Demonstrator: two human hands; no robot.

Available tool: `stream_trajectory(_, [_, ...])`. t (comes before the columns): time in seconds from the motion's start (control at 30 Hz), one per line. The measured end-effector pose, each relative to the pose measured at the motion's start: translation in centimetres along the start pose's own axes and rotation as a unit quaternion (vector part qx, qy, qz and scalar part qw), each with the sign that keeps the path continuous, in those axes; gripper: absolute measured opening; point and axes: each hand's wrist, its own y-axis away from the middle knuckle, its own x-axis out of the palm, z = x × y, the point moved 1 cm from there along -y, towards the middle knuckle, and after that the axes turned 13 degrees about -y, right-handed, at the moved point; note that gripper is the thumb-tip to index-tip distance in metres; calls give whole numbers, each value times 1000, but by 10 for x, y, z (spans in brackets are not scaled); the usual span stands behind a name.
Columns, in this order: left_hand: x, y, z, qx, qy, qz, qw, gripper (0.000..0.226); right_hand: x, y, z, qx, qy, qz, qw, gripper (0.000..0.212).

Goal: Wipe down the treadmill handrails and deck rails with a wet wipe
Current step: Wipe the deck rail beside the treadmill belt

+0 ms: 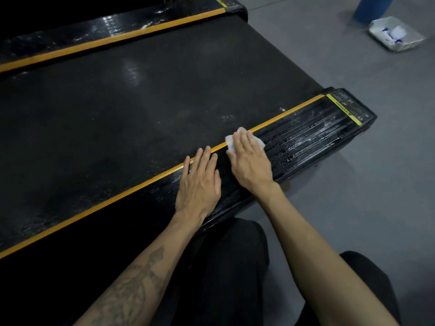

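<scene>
Fingers of my right hand (250,161) lie straight and flat, pressing the wet wipe (231,141) onto the near deck rail (306,135); those of my left hand (200,182) are likewise flat and hold nothing, bracing on the same rail just beside the right. The wipe sits at the rail's orange inner edge, mostly under my palm, beside the belt (141,102).

Progress, as I judge it: the near rail to the right of the wipe, out to the warning label (346,109), shows wet streaks and reads as wiped. The stretch left of my hands looks duller and likely remains. The far deck rail (113,31) also glistens, so I take it as done. No handrails are in view; their condition cannot be assessed.

Count: two deck rails, one belt, one wipe in use, one white wipe packet (395,34) on the floor at far right, one blue object (372,8) behind it.
</scene>
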Motion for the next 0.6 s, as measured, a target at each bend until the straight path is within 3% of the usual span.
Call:
stream_trajectory(0.1, [0, -1, -1, 5, 5, -5, 1000, 53, 3, 13, -4, 63, 12, -33, 997, 65])
stream_trajectory(0.3, [1, 0, -1, 12, 12, -14, 1000, 50, 8, 14, 6, 10, -28, -6, 1000, 66])
stream_trajectory(0.5, [0, 0, -2, 30, 18, -20, 999, 49, 10, 33, 6, 66, -24, -44, 997, 66])
stream_trajectory(0.6, [0, 0, -1, 29, 22, -22, 999, 50, 15, 33, 11, 32, -24, -19, 999, 65])
